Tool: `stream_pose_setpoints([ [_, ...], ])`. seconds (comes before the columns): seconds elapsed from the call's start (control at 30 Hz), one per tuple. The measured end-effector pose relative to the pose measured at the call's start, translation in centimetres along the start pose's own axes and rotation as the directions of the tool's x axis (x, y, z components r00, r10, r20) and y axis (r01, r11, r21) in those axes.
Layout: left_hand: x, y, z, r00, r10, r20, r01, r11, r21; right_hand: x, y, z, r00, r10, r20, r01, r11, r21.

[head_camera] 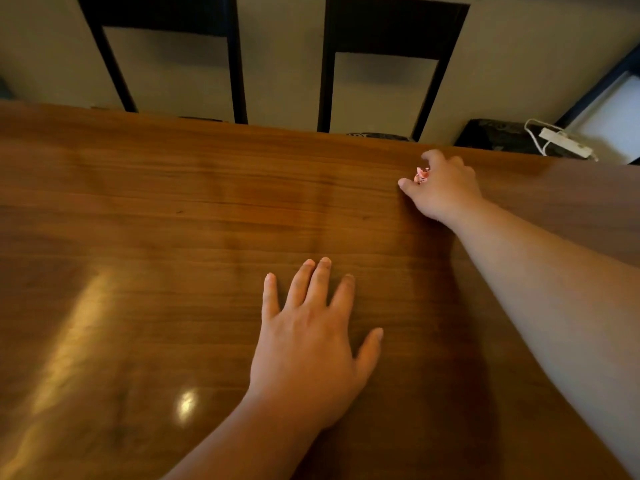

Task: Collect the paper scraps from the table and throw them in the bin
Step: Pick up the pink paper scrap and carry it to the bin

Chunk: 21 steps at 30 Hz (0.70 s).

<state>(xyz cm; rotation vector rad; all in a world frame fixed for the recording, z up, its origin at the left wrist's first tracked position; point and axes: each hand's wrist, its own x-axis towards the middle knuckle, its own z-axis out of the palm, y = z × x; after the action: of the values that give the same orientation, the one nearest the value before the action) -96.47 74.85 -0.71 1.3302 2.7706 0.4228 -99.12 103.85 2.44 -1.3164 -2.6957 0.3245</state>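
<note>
Scrap point(421, 174), pink & crumpled, sits in the R hand point(446, 188) near the table's point(138, 237) far edge, by the chairs point(166, 57) — head cam shows thumb & curled fingers pinching it, tho how much paper is inside I can't tell. L hand point(308, 344) lies flat on the wood, fingers straight & spread, holding nothing, prob. bracing the long reach. No bin in view, so the carry is yet to do.

Tabletop room
We're finding open table point(138, 237) L of left hand point(304, 348); two chairs point(394, 26) are lining far edge.
</note>
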Motion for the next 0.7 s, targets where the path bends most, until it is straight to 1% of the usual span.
stream_pose_setpoints([
  [0.07,0.0,0.0,0.0,1.000,0.000,-0.004,0.000,1.000,0.000,-0.1,-0.3,0.4,0.998,-0.046,-0.041,0.046,0.999,-0.007],
  [0.17,-0.1,-0.1,0.0,1.000,0.001,-0.016,-0.001,1.000,0.006,-1.0,-0.9,0.8,0.992,-0.102,-0.080,0.106,0.993,0.049],
  [0.27,-0.1,-0.1,0.0,1.000,0.002,-0.015,-0.002,1.000,0.009,-2.6,-1.4,0.5,0.987,-0.130,-0.089,0.139,0.986,0.097],
  [0.33,-0.1,-0.1,-0.1,1.000,-0.001,-0.012,0.001,1.000,0.009,-4.3,-1.6,0.1,0.987,-0.155,-0.043,0.160,0.968,0.194],
  [0.37,-0.1,-0.1,-0.1,1.000,0.001,-0.009,-0.001,1.000,0.010,-5.4,-1.7,-0.2,0.989,-0.147,-0.008,0.143,0.948,0.285],
  [0.4,-0.1,-0.1,-0.1,1.000,0.003,-0.006,-0.003,1.000,0.012,-6.7,-1.8,-0.3,0.993,-0.111,0.035,0.087,0.910,0.405],
  [0.43,-0.1,-0.2,-0.2,1.000,0.004,-0.001,-0.004,1.000,0.012,-8.1,-1.9,-0.3,0.995,-0.044,0.094,-0.016,0.834,0.551],
  [0.47,-0.1,-0.3,-0.2,1.000,0.005,0.004,-0.005,1.000,0.009,-9.7,-1.8,-0.4,0.981,0.038,0.189,-0.162,0.692,0.704],
  [0.5,0.0,-0.3,-0.1,1.000,0.007,0.009,-0.007,1.000,0.008,-11.5,-1.7,-0.6,0.939,0.104,0.327,-0.335,0.478,0.812],
  [0.53,0.0,-0.4,-0.1,1.000,0.009,0.012,-0.009,1.000,0.011,-13.3,-1.4,-0.8,0.871,0.113,0.478,-0.491,0.210,0.846],
  [0.57,0.0,-0.4,-0.1,1.000,0.010,0.013,-0.011,1.000,0.017,-15.2,-1.0,-1.0,0.799,0.067,0.597,-0.594,-0.056,0.802],
  [0.6,0.0,-0.4,-0.1,1.000,0.010,0.014,-0.010,1.000,0.023,-17.0,-0.3,-1.2,0.742,-0.002,0.671,-0.647,-0.267,0.714],
  [0.63,0.0,-0.3,-0.2,1.000,0.006,0.018,-0.006,1.000,0.023,-18.9,0.4,-1.5,0.703,-0.068,0.708,-0.669,-0.403,0.625],
  [0.67,0.0,-0.3,-0.3,1.000,0.002,0.026,-0.003,1.000,0.021,-20.9,1.1,-1.9,0.678,-0.118,0.726,-0.678,-0.484,0.554],
  [0.7,0.0,-0.2,-0.4,0.999,0.001,0.039,-0.002,1.000,0.021,-22.8,1.8,-2.4,0.661,-0.148,0.736,-0.679,-0.535,0.502],
])
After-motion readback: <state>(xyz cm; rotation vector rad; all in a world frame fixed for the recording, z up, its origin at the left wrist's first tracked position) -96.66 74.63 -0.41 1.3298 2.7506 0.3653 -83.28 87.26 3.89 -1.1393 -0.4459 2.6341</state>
